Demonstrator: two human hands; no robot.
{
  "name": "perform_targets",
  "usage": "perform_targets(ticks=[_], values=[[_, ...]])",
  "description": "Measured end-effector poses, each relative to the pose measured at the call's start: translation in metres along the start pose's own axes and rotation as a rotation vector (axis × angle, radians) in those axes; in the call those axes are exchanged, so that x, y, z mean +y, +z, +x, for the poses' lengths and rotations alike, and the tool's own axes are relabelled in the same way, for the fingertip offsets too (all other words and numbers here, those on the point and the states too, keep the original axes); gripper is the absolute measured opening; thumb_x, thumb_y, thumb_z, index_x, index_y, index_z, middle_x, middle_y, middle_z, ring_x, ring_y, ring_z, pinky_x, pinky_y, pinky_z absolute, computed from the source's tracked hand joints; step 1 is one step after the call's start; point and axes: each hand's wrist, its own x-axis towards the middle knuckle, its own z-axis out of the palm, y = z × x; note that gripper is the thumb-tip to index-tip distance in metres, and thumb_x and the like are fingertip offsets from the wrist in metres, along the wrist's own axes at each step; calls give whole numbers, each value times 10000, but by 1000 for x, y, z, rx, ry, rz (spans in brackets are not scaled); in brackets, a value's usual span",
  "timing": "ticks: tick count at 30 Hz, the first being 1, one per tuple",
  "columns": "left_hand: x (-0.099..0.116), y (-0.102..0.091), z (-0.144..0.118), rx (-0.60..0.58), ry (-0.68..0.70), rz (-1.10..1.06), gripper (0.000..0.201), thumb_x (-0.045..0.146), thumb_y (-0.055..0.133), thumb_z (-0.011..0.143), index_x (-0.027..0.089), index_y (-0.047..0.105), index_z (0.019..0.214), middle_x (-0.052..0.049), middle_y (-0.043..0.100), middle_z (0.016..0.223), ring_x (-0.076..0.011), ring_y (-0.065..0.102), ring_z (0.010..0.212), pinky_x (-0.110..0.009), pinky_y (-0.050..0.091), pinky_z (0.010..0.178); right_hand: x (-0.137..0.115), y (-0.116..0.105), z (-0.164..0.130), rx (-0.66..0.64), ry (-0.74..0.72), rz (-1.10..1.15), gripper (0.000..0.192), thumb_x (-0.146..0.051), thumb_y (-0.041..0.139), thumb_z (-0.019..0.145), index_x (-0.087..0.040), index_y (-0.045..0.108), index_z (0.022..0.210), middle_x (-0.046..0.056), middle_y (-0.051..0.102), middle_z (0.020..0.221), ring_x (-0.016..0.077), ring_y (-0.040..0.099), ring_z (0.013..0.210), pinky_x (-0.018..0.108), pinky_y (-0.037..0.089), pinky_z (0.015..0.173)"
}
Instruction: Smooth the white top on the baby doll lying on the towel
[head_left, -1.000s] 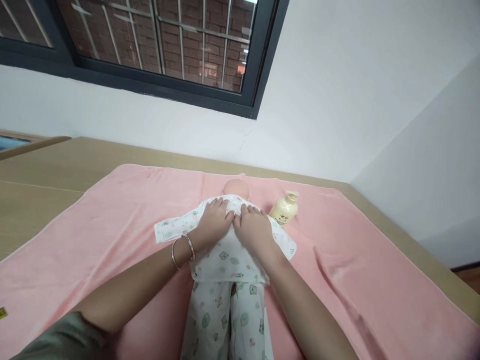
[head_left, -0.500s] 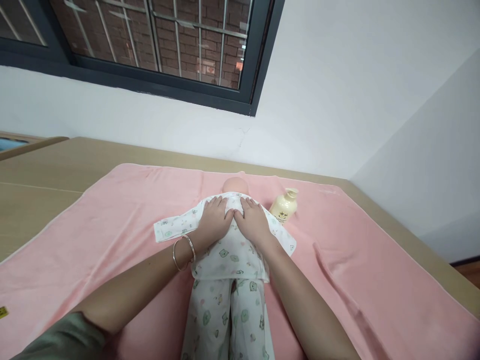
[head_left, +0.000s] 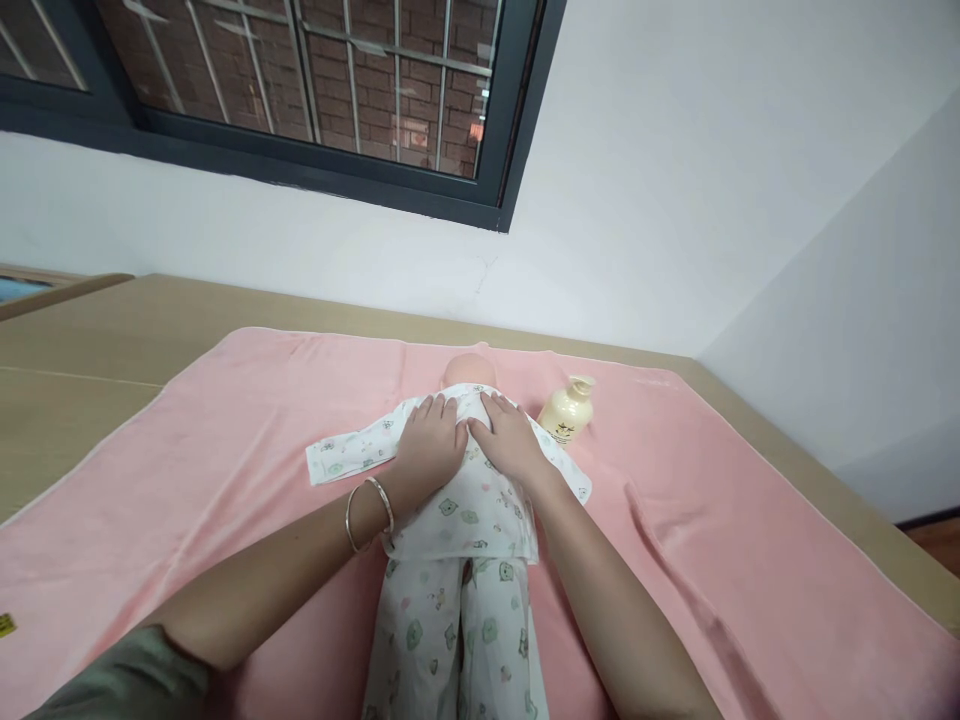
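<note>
Two hands lie flat, palms down, on the upper back of a baby doll (head_left: 459,520). The left hand (head_left: 429,448) has its fingers spread loosely, with bangles (head_left: 367,512) on the wrist; the right hand (head_left: 510,440) rests beside it, fingers close together, thumbs nearly touching. Neither grips anything. Dressed in a white printed top and trousers, the doll lies face down at the middle of a pink towel (head_left: 225,450), head toward the wall. A cream pump bottle (head_left: 567,412) lies just right of the doll's shoulder, near the right hand. Under the towel is a tan tabletop (head_left: 90,340), bare on the left and along the right edge. Behind it rise a white wall (head_left: 675,200) and a dark-framed window (head_left: 300,90).
</note>
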Motion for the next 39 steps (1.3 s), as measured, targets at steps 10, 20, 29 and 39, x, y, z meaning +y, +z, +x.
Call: perform_targets(ticks=[10, 20, 29, 39], values=[[-17, -14, 20, -147, 38, -121, 438, 317, 352, 998, 114, 605, 1291, -169, 664, 1327, -295, 581, 1284, -484, 446, 1121, -43, 0, -24, -35, 34, -235, 584, -256, 265, 1051, 83, 371, 1514, 301, 425, 1549, 353, 338, 1502, 466, 222, 1240], [8, -2, -7, 5, 90, 29, 487, 258, 325, 1004, 15, 502, 1387, -266, 570, 1418, -372, 466, 1411, -581, 374, 1157, -1, -6, 1, -50, 20, 18, 585, -403, 337, 1060, -118, 368, 1570, 168, 316, 1653, 302, 248, 1552, 519, 198, 1245], [-14, -9, 17, -159, 8, -127, 498, 322, 319, 1010, 74, 533, 1386, -209, 557, 1477, -321, 486, 1410, -526, 385, 1170, -35, 5, -18, 18, 37, -149, 564, -245, 310, 1045, 31, 373, 1533, 269, 372, 1596, 329, 279, 1536, 470, 218, 1248], [3, 4, -5, 32, 78, -39, 486, 283, 334, 999, 12, 533, 1350, -270, 584, 1411, -359, 487, 1407, -569, 377, 1173, -4, 1, 2, 15, -5, 34, 545, -296, 318, 1053, -23, 436, 1510, 214, 393, 1605, 269, 323, 1524, 416, 231, 1251]])
